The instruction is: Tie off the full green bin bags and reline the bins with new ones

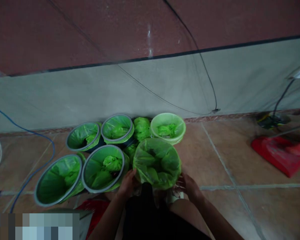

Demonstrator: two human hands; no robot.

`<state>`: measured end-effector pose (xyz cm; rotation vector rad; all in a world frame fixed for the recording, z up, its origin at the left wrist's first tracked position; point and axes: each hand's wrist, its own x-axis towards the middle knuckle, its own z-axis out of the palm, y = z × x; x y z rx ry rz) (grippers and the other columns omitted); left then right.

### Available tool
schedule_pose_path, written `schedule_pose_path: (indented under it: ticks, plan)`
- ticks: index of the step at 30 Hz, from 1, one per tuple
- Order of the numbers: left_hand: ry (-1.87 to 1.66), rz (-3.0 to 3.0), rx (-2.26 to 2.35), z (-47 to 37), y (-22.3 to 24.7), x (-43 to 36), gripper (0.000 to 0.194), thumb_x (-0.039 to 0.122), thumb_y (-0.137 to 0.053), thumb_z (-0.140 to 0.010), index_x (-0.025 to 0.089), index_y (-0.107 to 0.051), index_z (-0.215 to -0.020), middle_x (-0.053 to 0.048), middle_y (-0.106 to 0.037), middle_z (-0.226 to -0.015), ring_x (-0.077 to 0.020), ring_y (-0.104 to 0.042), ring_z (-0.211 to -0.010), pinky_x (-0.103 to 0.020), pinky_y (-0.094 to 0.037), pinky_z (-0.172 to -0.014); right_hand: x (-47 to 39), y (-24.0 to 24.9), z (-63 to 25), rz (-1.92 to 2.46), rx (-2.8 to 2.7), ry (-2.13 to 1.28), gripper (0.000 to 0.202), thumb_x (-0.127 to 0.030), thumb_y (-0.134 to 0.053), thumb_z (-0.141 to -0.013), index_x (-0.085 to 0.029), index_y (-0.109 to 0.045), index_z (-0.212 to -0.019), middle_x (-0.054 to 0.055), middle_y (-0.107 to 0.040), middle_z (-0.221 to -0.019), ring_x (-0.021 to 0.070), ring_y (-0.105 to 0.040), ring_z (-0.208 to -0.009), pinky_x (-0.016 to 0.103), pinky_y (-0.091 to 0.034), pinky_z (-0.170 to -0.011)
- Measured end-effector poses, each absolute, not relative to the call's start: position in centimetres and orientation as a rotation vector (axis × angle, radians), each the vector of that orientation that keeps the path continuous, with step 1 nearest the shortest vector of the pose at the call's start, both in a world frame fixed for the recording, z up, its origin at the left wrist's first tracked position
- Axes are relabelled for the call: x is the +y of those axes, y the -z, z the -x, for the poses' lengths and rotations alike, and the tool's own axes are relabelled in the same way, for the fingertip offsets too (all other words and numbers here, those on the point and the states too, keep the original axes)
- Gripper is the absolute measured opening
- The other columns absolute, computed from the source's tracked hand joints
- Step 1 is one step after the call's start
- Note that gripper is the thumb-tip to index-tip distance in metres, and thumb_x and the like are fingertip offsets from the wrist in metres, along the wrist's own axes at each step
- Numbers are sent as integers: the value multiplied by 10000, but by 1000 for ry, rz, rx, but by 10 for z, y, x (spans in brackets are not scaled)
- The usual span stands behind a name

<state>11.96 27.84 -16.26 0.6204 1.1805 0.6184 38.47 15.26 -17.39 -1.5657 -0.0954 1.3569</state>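
Note:
A bin lined with a green bag stands in front of my body, the bag folded over its rim. My left hand is at its left side, fingers bent against the bag. On the right side my right hand has its fingers against or close to the bag, slightly blurred. Left of this bin are grey-rimmed bins with green liners, the nearest one close to my left hand. Behind it sits a pale green bin with a crumpled bag inside, beside a bundle of green bags.
A red dustpan lies on the tiled floor at the right. A blue cable curves over the floor at the left. Behind the bins is a grey and maroon wall with a dark cable hanging down. Something red lies by my left forearm.

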Motion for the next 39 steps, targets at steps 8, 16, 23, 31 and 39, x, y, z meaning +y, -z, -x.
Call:
schedule_pose_path:
  ticks: [8,16,23,31,39]
  plan:
    - [-613,-618,1085,-111,167,266,465,313,-821,-580,167,-641,-983,-66,-719,-959,-191,-687,-846,-313,-512,-805,152,177,-367,1411,-148,-1480,380,-375,-793,-609,-166,-667,-899,18,-673,-740,123,-590,-623,225,-444,-552]
    - [-589,-984,1388,-127,184,281,328,392,-686,-686,140,-663,-894,-114,-718,-877,-253,-673,-870,-345,-507,-759,152,199,-366,1556,-140,-1342,315,-437,-690,-605,-206,-617,-806,26,-666,-694,157,-602,-592,258,-440,-501]
    - [-699,-1555,1529,-103,161,275,182,256,-577,-792,191,-636,-952,-108,-655,-982,-261,-605,-1004,-400,-441,-954,125,176,-387,2035,-864,-679,268,-428,-580,-779,-187,-650,-874,117,-689,-928,242,-642,-834,396,-523,-775]
    - [-125,-2325,531,-111,142,284,396,123,-542,-755,217,-654,-1124,-100,-647,-1171,-268,-525,-1165,-490,-238,-1141,141,156,-391,1593,-2237,-354,317,-189,-457,-915,-203,-655,-1164,110,-669,-1166,239,-552,-1143,454,-395,-1044]
    - [-8,-2301,680,-137,173,315,296,52,-600,-636,249,-458,-468,-18,-505,-523,-240,-563,-775,-523,-103,-1170,186,175,-400,1735,-2612,-299,239,-157,-462,-905,-185,-691,-839,58,-654,-816,201,-584,-887,425,-262,-1104]
